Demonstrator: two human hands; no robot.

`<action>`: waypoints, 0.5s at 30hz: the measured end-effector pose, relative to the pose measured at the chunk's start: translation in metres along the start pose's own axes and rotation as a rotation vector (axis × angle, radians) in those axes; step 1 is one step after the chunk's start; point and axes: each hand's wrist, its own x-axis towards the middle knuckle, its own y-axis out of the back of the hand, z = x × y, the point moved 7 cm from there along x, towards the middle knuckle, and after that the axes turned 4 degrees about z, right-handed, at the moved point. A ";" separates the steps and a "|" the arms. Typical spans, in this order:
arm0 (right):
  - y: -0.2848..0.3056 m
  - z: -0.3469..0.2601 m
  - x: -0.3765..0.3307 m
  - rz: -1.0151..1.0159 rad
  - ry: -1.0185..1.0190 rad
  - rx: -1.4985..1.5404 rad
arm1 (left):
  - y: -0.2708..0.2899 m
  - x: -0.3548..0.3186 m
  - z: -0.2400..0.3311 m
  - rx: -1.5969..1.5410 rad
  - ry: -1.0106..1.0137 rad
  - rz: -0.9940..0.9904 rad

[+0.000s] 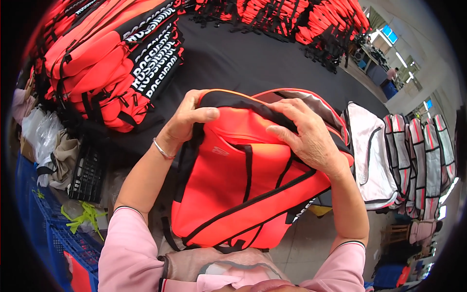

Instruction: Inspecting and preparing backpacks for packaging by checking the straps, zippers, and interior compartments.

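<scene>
A bright red-orange backpack (221, 185) with black trim leans upright against my front, its top toward the dark table. My left hand (188, 117) grips the upper left edge, with the thumb lying on the red face and the fingers behind the rim. At the upper right, my right hand (309, 136) is closed over the black top edge, its thumb on the red side. Behind that hand a flap curves away and shows a grey lining (316, 104). A wide red strap with black edging crosses the lower front slantwise.
A black-covered table (219, 53) spreads ahead. Red backpacks (92, 73) are piled at its left, with more red bags (272, 19) along the far side. Grey-lined bag pieces (372, 155) stand on the right. A black crate (87, 168) and blue baskets (73, 238) sit at the left.
</scene>
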 end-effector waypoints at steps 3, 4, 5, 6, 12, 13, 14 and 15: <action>-0.002 -0.002 0.006 0.023 -0.035 -0.008 | -0.004 0.001 0.010 0.079 -0.041 0.038; -0.002 -0.004 0.009 0.046 -0.024 -0.044 | -0.002 0.001 0.008 0.119 -0.049 0.019; -0.005 -0.006 0.012 0.043 -0.017 -0.037 | -0.003 0.000 0.004 0.124 -0.048 0.027; -0.007 -0.010 0.017 0.037 -0.009 -0.009 | -0.002 0.001 0.009 0.173 -0.182 0.126; -0.014 -0.012 0.030 0.040 0.024 0.154 | -0.010 -0.012 0.040 0.763 -0.545 0.200; -0.013 -0.014 0.029 0.037 0.025 0.156 | -0.009 -0.016 0.044 0.764 -0.542 0.203; -0.013 -0.011 0.028 -0.009 -0.073 0.181 | -0.006 -0.017 0.041 0.760 -0.421 0.179; -0.015 -0.008 0.026 -0.054 -0.170 0.205 | -0.004 -0.018 0.036 0.755 -0.302 0.156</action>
